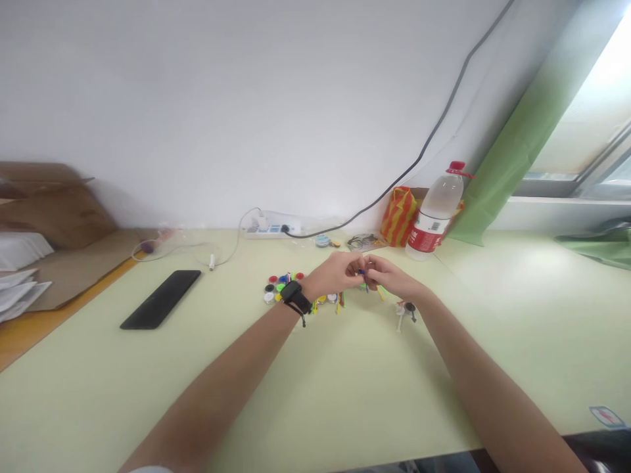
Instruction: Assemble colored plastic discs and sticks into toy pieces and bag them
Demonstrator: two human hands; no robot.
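Observation:
My left hand (340, 272), with a black watch (292, 293) on its wrist, meets my right hand (387, 274) above the table (315, 387). The fingertips of both hands are pinched together on a small dark blue piece (363, 276), partly hidden by the fingers. Beneath and beside my left hand lie several small round pieces in red, black, white, green and yellow, such as a white one (269, 297). Yellow and green strips hang or lie just below the hands. Near my right wrist rest a white piece (399, 315) and a black piece (410, 309).
A black phone (162, 299) lies at the left. Along the wall are a power strip (271, 225), a striped bag (398, 217) and a large bottle (434, 213). An open cardboard box (54, 207) with white papers stands at the far left. A cable (424, 148) crosses the wall.

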